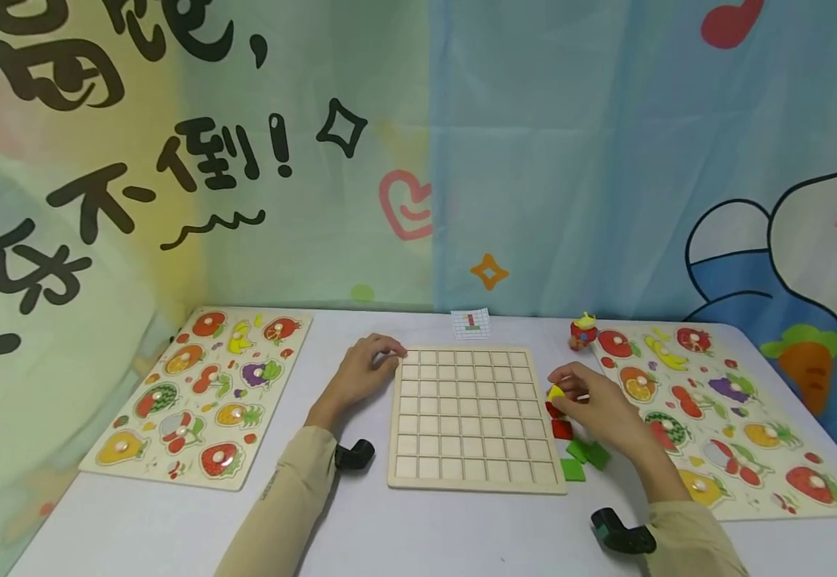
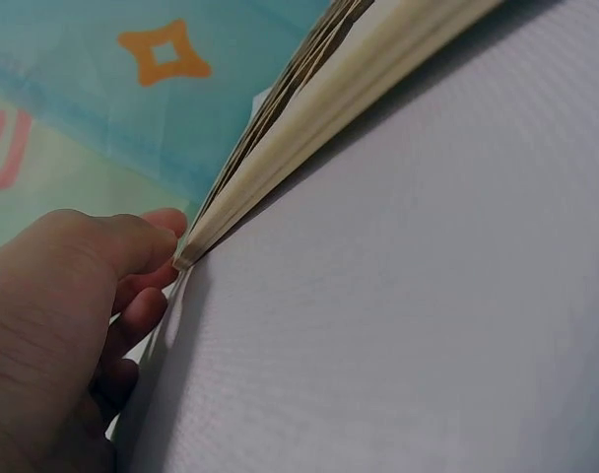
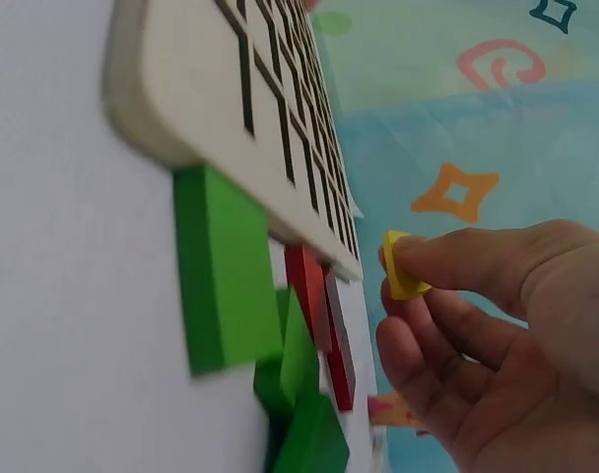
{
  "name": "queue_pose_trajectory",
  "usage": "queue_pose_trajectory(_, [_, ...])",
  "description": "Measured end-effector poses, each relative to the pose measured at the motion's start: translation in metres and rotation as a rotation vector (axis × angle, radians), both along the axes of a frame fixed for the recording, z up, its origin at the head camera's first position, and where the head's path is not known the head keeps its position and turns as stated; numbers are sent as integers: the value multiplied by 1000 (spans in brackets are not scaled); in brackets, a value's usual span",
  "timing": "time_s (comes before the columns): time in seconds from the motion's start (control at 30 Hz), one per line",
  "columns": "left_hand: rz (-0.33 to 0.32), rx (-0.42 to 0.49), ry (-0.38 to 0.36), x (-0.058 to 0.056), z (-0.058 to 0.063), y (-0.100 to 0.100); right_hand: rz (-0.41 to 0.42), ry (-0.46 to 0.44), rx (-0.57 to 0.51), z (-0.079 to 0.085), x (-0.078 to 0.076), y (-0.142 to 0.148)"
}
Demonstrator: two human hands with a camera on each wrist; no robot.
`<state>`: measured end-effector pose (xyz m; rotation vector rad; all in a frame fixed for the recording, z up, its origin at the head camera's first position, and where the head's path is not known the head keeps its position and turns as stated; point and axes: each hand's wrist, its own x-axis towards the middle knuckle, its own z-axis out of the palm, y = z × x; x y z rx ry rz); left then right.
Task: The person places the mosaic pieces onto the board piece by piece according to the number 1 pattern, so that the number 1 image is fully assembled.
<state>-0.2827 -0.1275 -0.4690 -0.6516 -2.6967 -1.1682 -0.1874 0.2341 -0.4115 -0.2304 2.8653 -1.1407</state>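
A wooden grid board (image 1: 472, 425) lies flat on the table between the two hands. At its far left corner, the fingertips of my left hand (image 1: 366, 370) touch the edge; the left wrist view shows thumb and forefinger close together at that board corner (image 2: 188, 258). My right hand (image 1: 598, 405) pinches a small yellow block (image 3: 406, 266) between thumb and fingers, beside the board's right edge. Under and near that hand lie red blocks (image 1: 561, 429) and green blocks (image 1: 573, 470). In the right wrist view, one green block (image 3: 226, 271) stands close to the board's edge.
Fruit puzzle boards lie at left (image 1: 195, 401) and right (image 1: 721, 425). A small patterned card (image 1: 471, 324) sits behind the grid board, and a little toy figure (image 1: 583, 331) stands to the right. A printed curtain (image 1: 533, 160) hangs behind the white table (image 1: 418, 537).
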Motion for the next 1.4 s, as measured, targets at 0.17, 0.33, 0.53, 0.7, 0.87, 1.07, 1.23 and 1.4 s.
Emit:
queue_pose_trajectory(0.17, [15, -5, -15, 2, 0, 1, 40, -11, -26, -2, -7, -12])
queue_pose_trajectory(0.33, [23, -1, -21, 5, 0, 2, 78, 11, -3, -5, -14, -21])
queue_pose_trajectory(0.53, [20, -3, 7, 5, 0, 2, 149, 51, -10, -7, -23, -31])
queue_pose_trajectory(0.7, [14, -3, 26, 4, 2, 2, 203, 49, -26, -5, -32, -42])
queue_pose_trajectory(0.87, [21, -3, 25, 2, 1, 3, 237, 31, -46, -3, -40, -53])
queue_pose_trajectory(1.07, [16, -18, 18, 1, -1, 4, 251, 17, -32, -6, -49, -62])
queue_pose_trajectory(1.23, [-1, -32, 30, 1, 1, 3, 258, 19, -19, -7, -55, -69])
queue_pose_trajectory(1.4, [-16, -32, 54, 1, 1, 2, 290, 55, -29, -5, -59, -77])
